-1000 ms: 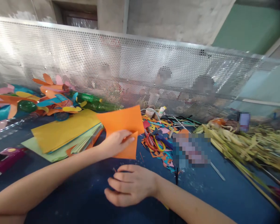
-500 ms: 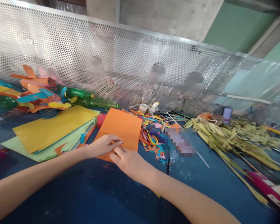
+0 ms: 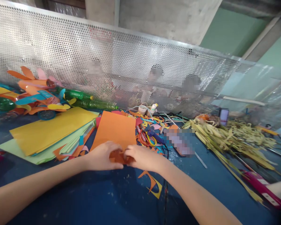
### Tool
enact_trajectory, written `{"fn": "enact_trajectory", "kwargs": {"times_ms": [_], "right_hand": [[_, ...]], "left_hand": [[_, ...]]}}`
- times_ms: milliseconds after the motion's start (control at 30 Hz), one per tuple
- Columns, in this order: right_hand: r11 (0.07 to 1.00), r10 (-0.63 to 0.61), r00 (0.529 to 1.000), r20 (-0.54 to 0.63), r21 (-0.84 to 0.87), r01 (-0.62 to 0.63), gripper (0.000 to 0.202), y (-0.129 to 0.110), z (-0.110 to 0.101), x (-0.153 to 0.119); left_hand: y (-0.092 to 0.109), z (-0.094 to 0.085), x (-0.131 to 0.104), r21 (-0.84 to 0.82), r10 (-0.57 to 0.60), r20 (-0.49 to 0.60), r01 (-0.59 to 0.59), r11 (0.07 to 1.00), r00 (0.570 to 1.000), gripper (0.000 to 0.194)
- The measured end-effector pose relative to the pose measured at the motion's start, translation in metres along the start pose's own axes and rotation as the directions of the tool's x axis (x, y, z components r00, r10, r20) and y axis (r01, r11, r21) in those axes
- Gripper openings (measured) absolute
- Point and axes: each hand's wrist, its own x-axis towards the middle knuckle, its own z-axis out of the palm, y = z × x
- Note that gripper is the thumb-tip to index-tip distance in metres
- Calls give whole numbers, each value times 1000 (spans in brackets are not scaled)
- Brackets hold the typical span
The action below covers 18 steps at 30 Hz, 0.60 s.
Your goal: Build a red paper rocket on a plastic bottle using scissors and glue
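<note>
An orange sheet of paper (image 3: 115, 128) lies on the blue table in front of me. My left hand (image 3: 104, 155) curls its fingers and thumb round the near edge of this paper. From the other side my right hand (image 3: 142, 157) closes on the same edge, its fingertips almost touching the left ones. Between both hands the paper looks darker and bent; whether a separate smaller piece is there I cannot tell. Curved orange and yellow paper scraps (image 3: 158, 189) lie just below my right wrist.
Yellow paper (image 3: 53, 128) and pale green sheets lie left. Behind them stand paper-and-bottle models (image 3: 37, 97) and green bottles (image 3: 91, 102). Scissors (image 3: 144, 137), a blue glue gun (image 3: 156, 136) and a blurred phone-like object lie right, then dried husks (image 3: 215, 137). A perforated panel (image 3: 135, 59) runs behind.
My hands have come nearer to me and parted a little, their fingers now round the sheet's near edge, which has bent. The scraps by my right wrist now show more fully.
</note>
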Motion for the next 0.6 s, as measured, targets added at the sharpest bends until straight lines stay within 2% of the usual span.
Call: {"fn": "enact_trajectory", "kwargs": {"times_ms": [67,167,200,267,333,367,433,500,600], "right_hand": [[996,-30,999,-27,77,32,9,3,2,-4],[993,49,974,-219,115,-24,18,19,7,-15],[992,111,944,-309,90,-88,23,29,8,-22],[956,258,845,-469,-2,-293,29,58,9,-40],[834,418,704,-574,-64,-547,33,94,8,-62],[794,458,659,-597,-59,-605,33,113,7,-74],[737,515,610,-602,-52,-673,36,147,7,-96],[699,560,599,-573,-60,-712,40,171,10,-112],[674,597,605,-527,-79,-734,40,188,16,-121]], "left_hand": [[6,8,-4,103,54,-6,-53,993,999,47],[11,18,-8,209,83,-23,-77,975,996,33],[12,20,-9,229,92,-20,-85,970,996,27],[12,22,-9,245,120,-4,-115,963,993,20],[11,23,-8,238,157,5,-153,959,988,20],[10,23,-7,230,174,4,-170,958,985,21],[9,24,-5,218,199,-4,-193,957,980,24],[8,25,-4,215,213,-15,-205,955,977,25],[8,27,-3,213,221,-31,-210,954,975,27]]}}
